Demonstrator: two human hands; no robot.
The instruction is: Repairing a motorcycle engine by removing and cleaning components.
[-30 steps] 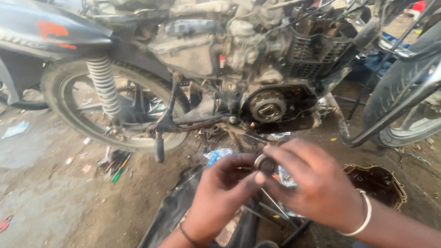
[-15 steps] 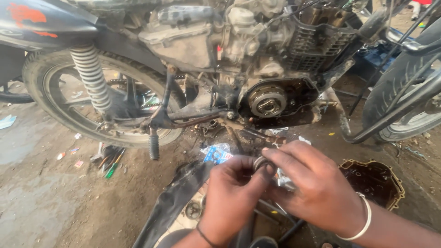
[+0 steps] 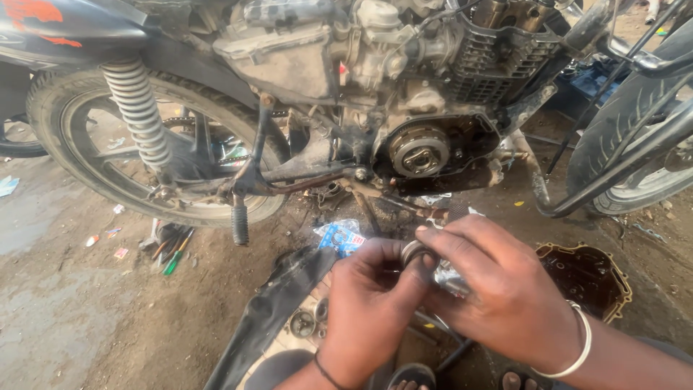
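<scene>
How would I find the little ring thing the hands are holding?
Start at the motorcycle's open engine, then look straight down to the two hands meeting in front of it. The left hand and right hand pinch a small metal ring between their fingers. It is the only round part held off the ground.

My left hand (image 3: 372,307) is raised mid-frame, back toward me, fingers curled, thumb and forefinger pinched. My right hand (image 3: 498,289) comes in from the right, knuckles up, fingertips (image 3: 432,238) meeting the left's. Both hands touch at the tips. Right wrist angled inward; left forearm near vertical.
</scene>
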